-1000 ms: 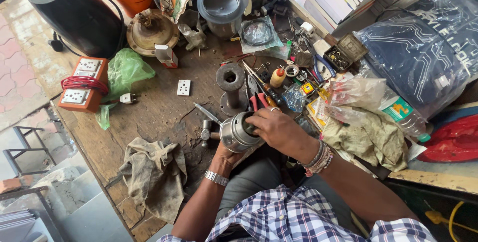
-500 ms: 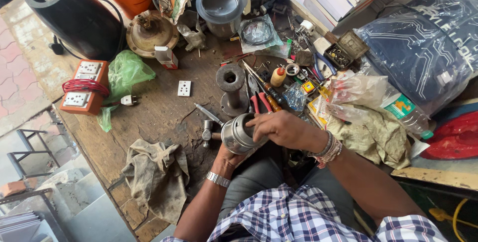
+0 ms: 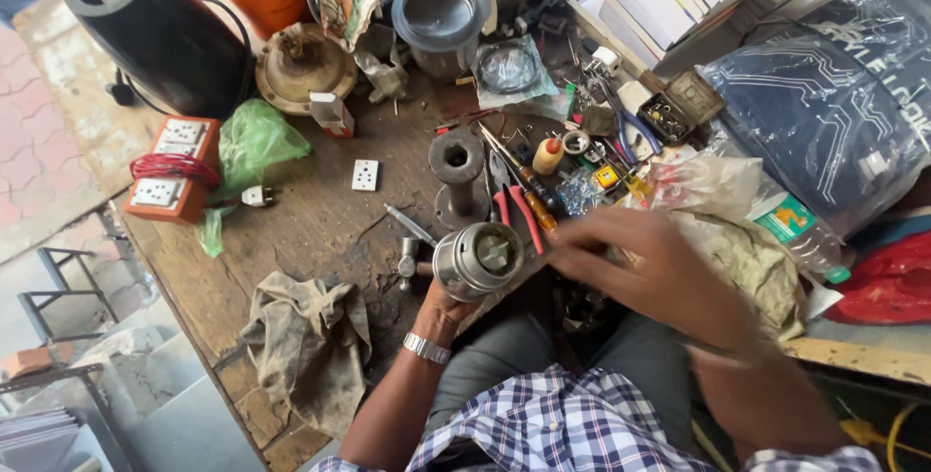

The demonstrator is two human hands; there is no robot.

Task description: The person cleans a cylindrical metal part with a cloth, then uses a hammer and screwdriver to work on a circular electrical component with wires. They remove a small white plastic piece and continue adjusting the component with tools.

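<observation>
A: Where is the motor housing [image 3: 477, 260] held?

B: Over the near edge of the workbench [image 3: 320, 229], above the lap. It is cupped from below by the left hand [image 3: 448, 299], fingers wrapped around its underside, open end faced up toward the camera. A metal watch [image 3: 427, 348] is worn on that wrist

A: Right hand [image 3: 648, 273]?

B: Blurred. It is seen just right of the housing, fingertips pointed at it. Fingers look loosely spread, nothing seen gripped, but whether the housing is touched cannot be told

A: What is noted close by?

B: A small hammer [image 3: 407, 260] is laid on the bench just left of the housing, touching or nearly so. Red-handled pliers [image 3: 514, 205] and a screwdriver [image 3: 519, 176] are laid just behind it. A grey spool-shaped part [image 3: 458, 176] is stood upright behind those

A: Rest of bench?

B: A dirty rag [image 3: 308, 341] is draped at the near-left edge. A white socket plate [image 3: 365, 174] is laid mid-bench. An orange switchboard [image 3: 173, 169] wrapped with red wire is set at the left edge, a green bag [image 3: 254, 140] beside it. A black cylinder [image 3: 145, 31] is laid at the far left. A grey funnel-like lid [image 3: 438, 14] is set at the back. A dark printed bag [image 3: 824, 113] is piled at the right
</observation>
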